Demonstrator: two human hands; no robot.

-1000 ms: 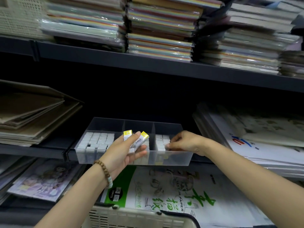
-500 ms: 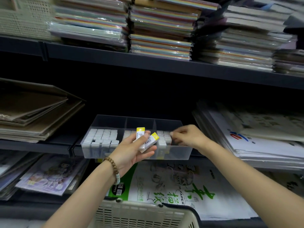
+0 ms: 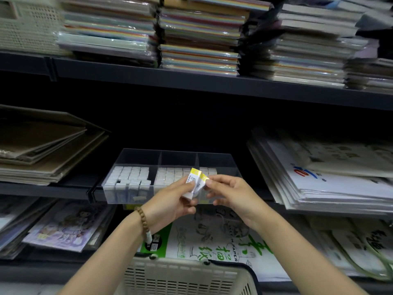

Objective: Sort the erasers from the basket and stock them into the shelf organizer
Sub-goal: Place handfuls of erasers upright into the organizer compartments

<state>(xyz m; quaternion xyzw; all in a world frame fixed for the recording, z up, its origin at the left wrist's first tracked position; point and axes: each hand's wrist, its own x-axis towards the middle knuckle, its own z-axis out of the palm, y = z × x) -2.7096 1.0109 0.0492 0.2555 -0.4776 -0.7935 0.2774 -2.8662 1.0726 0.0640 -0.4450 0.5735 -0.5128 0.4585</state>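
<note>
A clear three-compartment shelf organizer [image 3: 136,155] sits on the middle shelf, with rows of white erasers [image 3: 129,176] in its left and middle compartments and a few in the right one. In front of it my left hand [image 3: 170,201] grips two white erasers with yellow ends [image 3: 196,180]. My right hand [image 3: 230,193] pinches the right one of the two at its yellow end. The beige slotted basket [image 3: 182,277] is at the bottom edge, below my arms; its inside is out of view.
Stacks of coloured paper packs [image 3: 200,37] fill the upper shelf. Brown boards [image 3: 42,145] lie left of the organizer, sketch-paper packs [image 3: 331,173] to its right. More paper pads [image 3: 212,241] lie on the lower shelf behind the basket.
My right hand has left the organizer's right compartment and come to the erasers in my left hand. My left hand has shifted right a little. The view has tilted down and shows more of the basket.
</note>
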